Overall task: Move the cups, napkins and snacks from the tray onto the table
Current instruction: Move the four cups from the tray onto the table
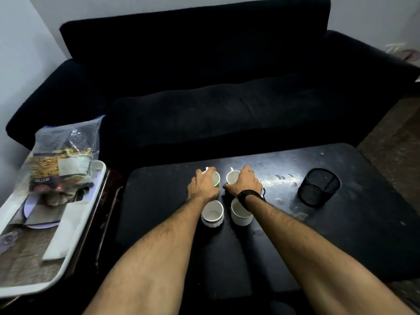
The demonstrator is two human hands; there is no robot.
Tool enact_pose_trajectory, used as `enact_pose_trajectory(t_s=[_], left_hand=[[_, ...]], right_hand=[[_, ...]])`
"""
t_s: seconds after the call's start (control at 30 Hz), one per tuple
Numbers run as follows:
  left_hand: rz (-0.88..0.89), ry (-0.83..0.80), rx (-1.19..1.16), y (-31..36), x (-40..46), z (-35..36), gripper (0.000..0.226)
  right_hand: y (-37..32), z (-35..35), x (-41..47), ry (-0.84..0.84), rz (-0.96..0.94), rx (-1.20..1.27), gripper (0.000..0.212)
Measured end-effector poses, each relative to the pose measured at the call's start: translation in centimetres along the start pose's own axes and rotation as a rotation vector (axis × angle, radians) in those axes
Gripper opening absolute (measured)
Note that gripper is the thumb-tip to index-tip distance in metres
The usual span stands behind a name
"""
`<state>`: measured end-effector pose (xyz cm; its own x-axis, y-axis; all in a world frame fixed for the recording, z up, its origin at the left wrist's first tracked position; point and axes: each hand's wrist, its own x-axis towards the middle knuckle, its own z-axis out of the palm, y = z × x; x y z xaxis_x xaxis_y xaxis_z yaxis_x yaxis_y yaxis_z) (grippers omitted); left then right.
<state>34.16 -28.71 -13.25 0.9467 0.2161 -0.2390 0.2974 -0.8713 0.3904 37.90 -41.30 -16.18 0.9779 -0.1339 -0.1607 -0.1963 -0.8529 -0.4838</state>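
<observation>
Several white cups stand on the dark table (295,235). My left hand (203,186) grips the far left cup (216,178) from above. My right hand (244,183), with a black band on its wrist, grips the far right cup (232,177). Nearer to me stand two more cups, a left one (212,213) and a right one (241,214), both untouched. On the left a white tray (75,248) holds a clear bag of snacks (61,160), a folded white napkin (66,233) and a pale plate (38,214).
A black mesh pen holder (319,186) stands on the table's right part. A dark sofa (204,98) runs along behind the table. The tray rests on a dark wooden side table (102,212) at the left.
</observation>
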Motion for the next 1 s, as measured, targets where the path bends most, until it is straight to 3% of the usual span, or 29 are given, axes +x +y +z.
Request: enact_pose_trajectory(t_s=[0.4,0.7,1.0], left_hand=[[0.022,-0.021,0.034,-0.5,0.0,0.2,0.061],[0.016,-0.021,-0.021,-1.0,-0.8,-0.4,0.104],[-0.033,0.068,-0.041,-3.3,-4.1,-4.7,0.097]], right_hand=[[-0.8,0.0,0.1,0.016,0.022,0.012,0.077],[-1.1,-0.6,-0.6,-0.007,-0.032,-0.051,0.079],[-5.3,-3.9,-3.6,0.135,-0.197,-0.089,0.067]])
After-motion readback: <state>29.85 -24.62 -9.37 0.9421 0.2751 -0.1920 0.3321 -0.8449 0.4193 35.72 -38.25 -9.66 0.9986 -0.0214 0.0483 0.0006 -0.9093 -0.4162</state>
